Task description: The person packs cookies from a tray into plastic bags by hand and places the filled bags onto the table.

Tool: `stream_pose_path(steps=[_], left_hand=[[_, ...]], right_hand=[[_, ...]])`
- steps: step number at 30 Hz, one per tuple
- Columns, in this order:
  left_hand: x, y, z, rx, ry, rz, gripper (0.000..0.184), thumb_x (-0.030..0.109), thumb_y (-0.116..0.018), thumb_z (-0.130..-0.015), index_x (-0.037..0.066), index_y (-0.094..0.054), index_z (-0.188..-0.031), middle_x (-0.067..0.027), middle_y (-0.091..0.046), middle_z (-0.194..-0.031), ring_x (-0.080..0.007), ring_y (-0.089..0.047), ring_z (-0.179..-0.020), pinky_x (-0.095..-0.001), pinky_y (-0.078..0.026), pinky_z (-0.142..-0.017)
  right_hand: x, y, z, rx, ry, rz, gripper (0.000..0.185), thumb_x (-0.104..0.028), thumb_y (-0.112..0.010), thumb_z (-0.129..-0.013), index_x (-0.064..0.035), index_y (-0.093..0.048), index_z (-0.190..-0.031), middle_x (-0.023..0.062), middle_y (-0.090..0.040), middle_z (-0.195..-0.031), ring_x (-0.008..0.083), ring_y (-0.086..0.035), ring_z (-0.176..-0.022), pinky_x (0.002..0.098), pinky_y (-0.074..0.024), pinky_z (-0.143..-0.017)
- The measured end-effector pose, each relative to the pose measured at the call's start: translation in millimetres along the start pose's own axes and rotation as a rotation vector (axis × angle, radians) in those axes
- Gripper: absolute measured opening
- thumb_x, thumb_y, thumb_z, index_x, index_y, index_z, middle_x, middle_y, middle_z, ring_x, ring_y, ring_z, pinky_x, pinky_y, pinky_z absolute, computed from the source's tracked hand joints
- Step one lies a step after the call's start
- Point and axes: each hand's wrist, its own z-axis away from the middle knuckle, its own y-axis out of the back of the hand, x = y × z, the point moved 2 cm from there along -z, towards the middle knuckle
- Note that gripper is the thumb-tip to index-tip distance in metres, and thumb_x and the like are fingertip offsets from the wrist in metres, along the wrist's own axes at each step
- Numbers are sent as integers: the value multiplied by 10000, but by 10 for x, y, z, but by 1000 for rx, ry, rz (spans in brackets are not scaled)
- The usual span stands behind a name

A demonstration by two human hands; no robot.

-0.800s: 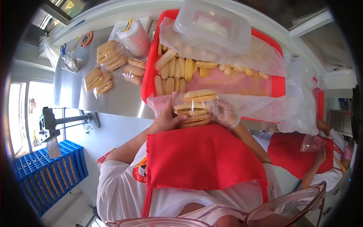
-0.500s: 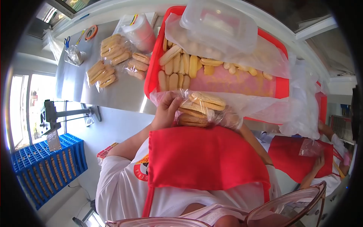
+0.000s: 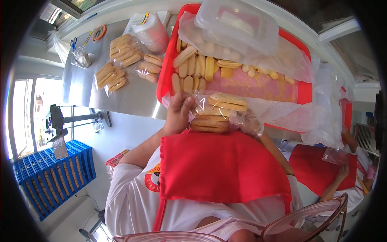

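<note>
Bagging looks to be the step in hand here, and the clear bag (image 3: 220, 114) of long pale biscuits sits dead centre, just above the red apron (image 3: 225, 167)! At its nine o'clock the left hand (image 3: 178, 114) is pinching the plastic edge between thumb and fingers. Over at three, the right hand (image 3: 251, 123) sits behind crinkled film, and whether it grips or merely props that end, I cannot tell.

Inside, the biscuits lie one above another, the top ones skewed, so the next move, I'd judge, calls for squaring the stack and gathering the loose end without crushing anything.

Up at twelve to one o'clock, the red tray (image 3: 163, 86) holds loose biscuits (image 3: 197, 66), a bare stretch of pink lining beside them. A translucent tub (image 3: 238, 26) sits over the lining sheet (image 3: 288, 60), covering the far part: that's in the way of any reach there!

Round to ten, filled bags (image 3: 125, 49) rest on the counter (image 3: 82, 94), a plastic roll (image 3: 151, 35) near them at eleven. Loose film (image 3: 324, 113) crowds three o'clock and could snag a sleeve. At four, a co-worker (image 3: 318, 165) in red; at eight, a blue crate (image 3: 56, 174) stands well clear of the action.
</note>
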Motion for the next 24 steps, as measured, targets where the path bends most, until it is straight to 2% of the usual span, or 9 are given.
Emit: stream_pose_path(steps=[3, 5, 8, 9, 11, 14, 17, 21, 24], left_hand=[[-114, -79, 0, -11, -37, 378, 148, 130, -474, -886, 35, -461, -1000, -37, -535, -857, -102, -498, -812, -236, -412, -713], [0, -129, 49, -108, 128, 392, 272, 124, -526, -849, 37, -429, -1087, -86, -525, -995, -159, -488, -942, -278, -408, -802], [16, -153, 49, -127, 335, 248, 492, 104, -591, -801, 18, -343, -1217, -125, -510, -1088, -193, -483, -1025, -295, -404, -862], [14, -153, 39, -111, 397, 171, 569, 95, -611, -786, 8, -308, -1260, -132, -506, -1100, -196, -483, -1034, -293, -403, -869], [78, -208, 26, -84, 463, 344, 587, 80, -621, -774, 4, -304, -1261, -135, -494, -1131, -201, -481, -1041, -306, -404, -882], [19, -220, 23, -55, 469, 419, 590, 77, -620, -775, 4, -299, -1264, -132, -493, -1147, -201, -484, -1042, -314, -413, -886], [31, -232, 37, -7, 453, 360, 550, 89, -608, -789, 5, -320, -1250, -119, -509, -1128, -194, -498, -1021, -313, -428, -866], [114, -271, 32, 10, 404, 354, 451, 133, -580, -819, 2, -383, -1202, -105, -528, -1097, -187, -513, -993, -311, -448, -829], [65, -233, 55, 46, 552, 394, 393, 149, -568, -828, -12, -426, -1157, -98, -541, -1073, -180, -526, -966, -305, -455, -807]], right_hand=[[-4, 12, -8, -44, -12, 41, 357, -177, -573, -829, -42, -493, -1151, -6, -551, -971, 84, -485, -809, 240, -418, -738], [-5, 4, -38, -66, 35, 199, 369, -174, -585, -818, -26, -492, -1143, 7, -557, -957, 88, -483, -796, 244, -419, -738], [91, -54, -96, -68, 69, -156, 437, -137, -616, -784, -12, -453, -1169, 52, -552, -981, 103, -494, -824, 257, -428, -763], [136, -49, -107, 31, 203, -145, 456, -120, -619, -778, -13, -436, -1182, 57, -541, -1004, 105, -495, -839, 259, -429, -771], [217, -38, -80, 227, 470, -120, 499, -85, -625, -767, -15, -401, -1208, 69, -520, -1051, 110, -496, -868, 263, -431, -788], [178, 12, -20, 277, 178, -129, 538, -31, -605, -770, -19, -355, -1246, 73, -478, -1125, 123, -489, -946, 277, -429, -818], [107, 8, -27, 136, 80, -230, 518, -42, -576, -798, -21, -347, -1262, 72, -464, -1155, 139, -478, -993, 282, -419, -838], [195, 45, 48, 156, 141, -80, 470, -64, -566, -812, 3, -384, -1240, 74, -478, -1144, 143, -474, -1000, 268, -407, -841], [217, 116, -14, 143, 278, 10, 419, -95, -566, -820, 26, -427, -1197, 76, -509, -1091, 136, -486, -962, 252, -407, -816]])
